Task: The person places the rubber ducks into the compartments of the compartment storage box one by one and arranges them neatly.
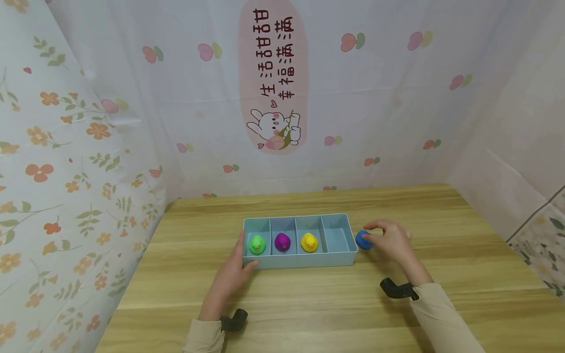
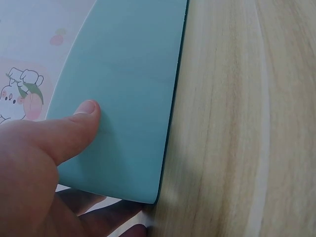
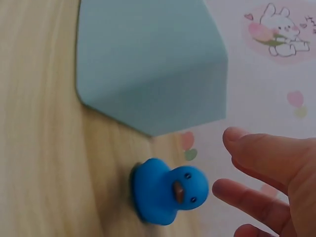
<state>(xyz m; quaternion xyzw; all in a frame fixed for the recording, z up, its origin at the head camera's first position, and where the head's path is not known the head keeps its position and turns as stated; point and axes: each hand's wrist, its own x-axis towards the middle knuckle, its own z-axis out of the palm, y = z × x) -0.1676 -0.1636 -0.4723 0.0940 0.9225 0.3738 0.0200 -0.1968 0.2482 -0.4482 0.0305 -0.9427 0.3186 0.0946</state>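
A pale blue box (image 1: 304,260) with a row of compartments stands on the wooden table. From left to right, its compartments hold a green rubber duck (image 1: 257,244), a purple rubber duck (image 1: 282,242) and a yellow rubber duck (image 1: 309,242); the rightmost is bare. My left hand (image 1: 231,272) grips the box's left front corner, thumb (image 2: 79,126) on the front wall and fingers round the end. A blue rubber duck (image 3: 165,190) sits upright on the table just off the box's right end. Beside its head is my right hand (image 3: 271,173), thumb and fingers spread with a gap to the duck.
The wooden table (image 1: 309,309) reaches back to a printed curtain (image 1: 379,113) with a rabbit picture. A floral cloth (image 1: 79,196) hangs along the left side. Black curved mounts sit at both wrists.
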